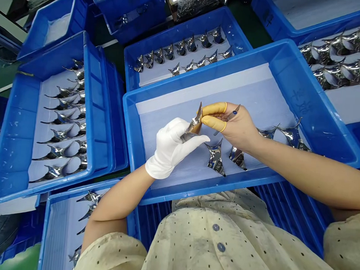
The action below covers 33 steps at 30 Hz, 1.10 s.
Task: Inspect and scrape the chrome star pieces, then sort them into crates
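My left hand [171, 146], in a white glove, grips a shiny curved metal part [195, 123] over the blue tray [308, 98] in front of me. My right hand [233, 124] wears yellow finger cots on thumb and forefinger, which pinch the same part's upper edge. A thin dark pen-like tool [232, 114] lies tucked between the right hand's other fingers. Below the hands, several more shiny parts [217, 158] lie on the tray's white liner, some half hidden behind my right wrist.
A blue tray [20, 132] at the left holds a column of the same parts. Another tray [187, 32] behind has two rows of them, and a tray [343, 52] at the far right holds many. A further tray [56, 225] sits near my left elbow.
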Motion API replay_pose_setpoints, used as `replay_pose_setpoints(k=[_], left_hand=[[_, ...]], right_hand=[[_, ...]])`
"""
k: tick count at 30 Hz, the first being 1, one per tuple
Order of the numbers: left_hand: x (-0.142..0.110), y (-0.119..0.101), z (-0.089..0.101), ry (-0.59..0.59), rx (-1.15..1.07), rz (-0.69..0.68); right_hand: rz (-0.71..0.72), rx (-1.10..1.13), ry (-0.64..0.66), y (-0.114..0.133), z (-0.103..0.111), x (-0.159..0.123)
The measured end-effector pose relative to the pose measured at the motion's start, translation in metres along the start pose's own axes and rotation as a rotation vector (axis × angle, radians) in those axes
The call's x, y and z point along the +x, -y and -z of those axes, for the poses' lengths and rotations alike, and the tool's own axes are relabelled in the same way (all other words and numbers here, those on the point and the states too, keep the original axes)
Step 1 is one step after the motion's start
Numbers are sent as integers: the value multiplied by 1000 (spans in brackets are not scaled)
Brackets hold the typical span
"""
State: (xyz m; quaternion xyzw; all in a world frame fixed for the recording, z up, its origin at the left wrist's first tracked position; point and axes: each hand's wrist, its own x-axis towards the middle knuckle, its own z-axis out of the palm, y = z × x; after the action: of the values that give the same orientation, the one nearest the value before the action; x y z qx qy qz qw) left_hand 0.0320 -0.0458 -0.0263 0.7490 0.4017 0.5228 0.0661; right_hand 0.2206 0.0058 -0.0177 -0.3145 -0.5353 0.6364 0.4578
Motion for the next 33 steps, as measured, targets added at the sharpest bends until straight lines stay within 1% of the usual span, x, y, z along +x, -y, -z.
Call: replay_pose_setpoints(k=[5,7,9,12,14,15,18,21,23,24,26,29,31,33], left_hand=[[-2,-2,3,20,-108,146],[-2,-4,6,45,-155,266],[-2,-6,8,74,-233,419],[0,-7,9,88,-392,646],[1,-6,8,90,-461,741],[1,-6,7,88,-475,762],[1,-5,6,70,-444,746],[0,-5,6,48,-278,656],[0,-5,7,28,-126,557],[0,-4,7,10,-57,496],[2,-2,8,-37,53,366],[3,2,9,-102,147,198],[3,4,9,-110,183,148],[3,4,10,-95,190,165]], right_hand=[[-34,15,16,2,-1,0],[-34,12,-8,2,-1,1],[-23,-3,-30,1,0,1],[17,-33,-10,3,2,-1],[51,-80,26,4,3,-5],[69,-111,46,5,3,-6],[123,-192,81,8,2,-10],[134,-256,6,10,1,-11],[118,-279,-54,11,0,-10],[106,-283,-63,12,-1,-9],[73,-277,-54,14,-1,-8],[17,-235,-46,16,0,-5],[-11,-213,-52,15,1,-4],[-27,-185,-61,13,3,-3]])
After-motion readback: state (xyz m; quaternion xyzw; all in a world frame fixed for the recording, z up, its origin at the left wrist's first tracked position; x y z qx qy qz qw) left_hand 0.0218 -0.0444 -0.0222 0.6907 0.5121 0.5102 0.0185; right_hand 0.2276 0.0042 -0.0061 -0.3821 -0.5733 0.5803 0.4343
